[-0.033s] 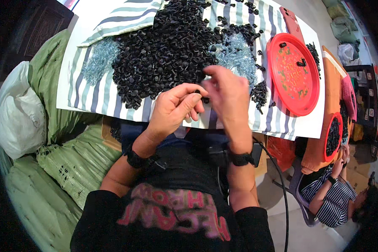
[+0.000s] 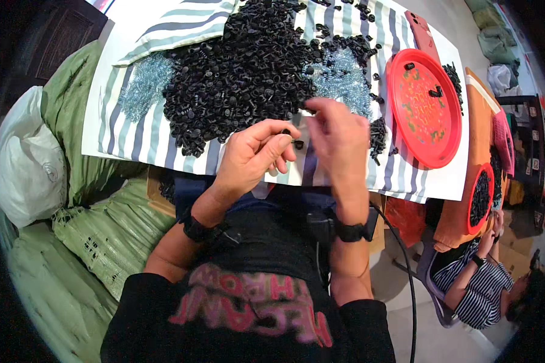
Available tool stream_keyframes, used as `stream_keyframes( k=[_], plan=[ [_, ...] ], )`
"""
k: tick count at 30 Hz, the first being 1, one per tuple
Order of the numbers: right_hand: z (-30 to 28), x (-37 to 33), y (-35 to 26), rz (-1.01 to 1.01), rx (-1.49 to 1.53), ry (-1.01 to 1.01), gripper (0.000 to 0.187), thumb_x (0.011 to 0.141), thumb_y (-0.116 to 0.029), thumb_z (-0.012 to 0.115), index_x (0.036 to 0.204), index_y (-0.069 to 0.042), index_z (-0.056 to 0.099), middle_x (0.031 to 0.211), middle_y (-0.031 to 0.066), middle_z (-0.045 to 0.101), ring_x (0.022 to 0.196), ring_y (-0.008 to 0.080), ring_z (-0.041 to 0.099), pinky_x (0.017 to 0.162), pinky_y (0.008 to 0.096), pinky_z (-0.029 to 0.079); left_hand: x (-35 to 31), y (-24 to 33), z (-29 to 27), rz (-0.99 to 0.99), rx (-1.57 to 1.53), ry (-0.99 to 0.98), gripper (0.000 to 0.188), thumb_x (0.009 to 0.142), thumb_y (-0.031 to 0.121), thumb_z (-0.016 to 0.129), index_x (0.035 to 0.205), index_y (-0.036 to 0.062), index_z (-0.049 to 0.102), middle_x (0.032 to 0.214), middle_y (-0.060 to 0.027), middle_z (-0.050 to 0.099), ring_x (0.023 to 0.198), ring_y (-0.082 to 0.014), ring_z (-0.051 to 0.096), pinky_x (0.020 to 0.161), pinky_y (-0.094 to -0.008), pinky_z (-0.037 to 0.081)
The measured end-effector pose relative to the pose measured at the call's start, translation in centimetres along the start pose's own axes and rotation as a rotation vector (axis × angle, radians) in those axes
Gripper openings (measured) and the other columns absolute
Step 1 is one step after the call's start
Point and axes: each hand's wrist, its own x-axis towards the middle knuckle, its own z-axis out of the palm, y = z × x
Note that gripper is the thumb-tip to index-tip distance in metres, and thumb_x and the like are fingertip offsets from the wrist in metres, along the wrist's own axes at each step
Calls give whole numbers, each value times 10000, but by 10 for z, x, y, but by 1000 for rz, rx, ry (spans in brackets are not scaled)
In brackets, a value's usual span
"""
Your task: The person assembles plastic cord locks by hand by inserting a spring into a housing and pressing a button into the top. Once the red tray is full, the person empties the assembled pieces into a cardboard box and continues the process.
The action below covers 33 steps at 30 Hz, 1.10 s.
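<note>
My left hand (image 2: 254,154) is closed over the table's near edge, thumb and forefinger pinching a small black plastic part (image 2: 286,131). Just to its right is my right hand (image 2: 342,136), smeared by motion, its fingers bent toward the left. Something dark shows at its forefinger's tip, but I cannot tell whether it is held. A loose black part (image 2: 298,144) lies on the striped cloth (image 2: 209,158) between the hands. Beyond them spreads a big heap of small black plastic parts (image 2: 236,78).
Clear bluish small pieces lie in a left pile (image 2: 145,85) and a right pile (image 2: 339,75). A red plastic tray (image 2: 421,158) with a few black parts stands at right. Green woven sacks (image 2: 112,233) crowd the left. Another person (image 2: 475,281) sits at far right by a red-rimmed container (image 2: 492,181).
My right hand has shifted slightly right, away from my left hand. My left hand keeps its pinch in nearly the same place.
</note>
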Motion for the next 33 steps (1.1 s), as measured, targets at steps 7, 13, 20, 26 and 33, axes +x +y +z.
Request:
stream_keyframes(
  k=[7, 13, 20, 26, 33],
  plan=[
    [-42, -32, 25, 171, -228, 120, 117, 842, -131, 704, 945, -115, 650, 818, 21, 633, 719, 189, 607, 739, 332, 388, 12, -3, 7, 70, 90, -32, 227, 1026, 172, 519, 1103, -20, 613, 922, -65, 672, 865, -118, 647, 812, -271, 527],
    [-35, -28, 22, 64, -293, 140, 115, 833, -142, 712, 928, -122, 653, 829, 27, 638, 758, 215, 608, 742, 340, 387, 19, 0, 6, 188, 234, -7, 215, 1020, 153, 522, 1077, -27, 623, 952, -66, 677, 901, -133, 653, 840, -280, 527],
    [-16, -18, 17, -67, -358, 107, 123, 787, -165, 726, 883, -160, 649, 784, 20, 595, 788, 222, 612, 762, 373, 402, 5, 10, 13, 50, 166, -351, 178, 988, 145, 561, 982, -7, 654, 813, -35, 676, 762, -91, 637, 716, -259, 521],
    [-32, -25, 19, 43, -443, 111, 108, 794, -163, 719, 863, -142, 640, 793, 28, 605, 778, 235, 611, 764, 377, 393, 24, 9, 5, 142, 326, -186, 211, 998, 166, 536, 982, -13, 647, 907, -52, 687, 878, -119, 649, 801, -278, 521],
    [-27, -10, 19, -8, -390, 101, 126, 796, -160, 724, 891, -145, 644, 781, 17, 598, 778, 225, 609, 745, 375, 385, 8, 25, 14, 263, 289, -345, 209, 987, 181, 547, 969, -1, 648, 881, -65, 686, 811, -160, 656, 750, -288, 508]
  ],
)
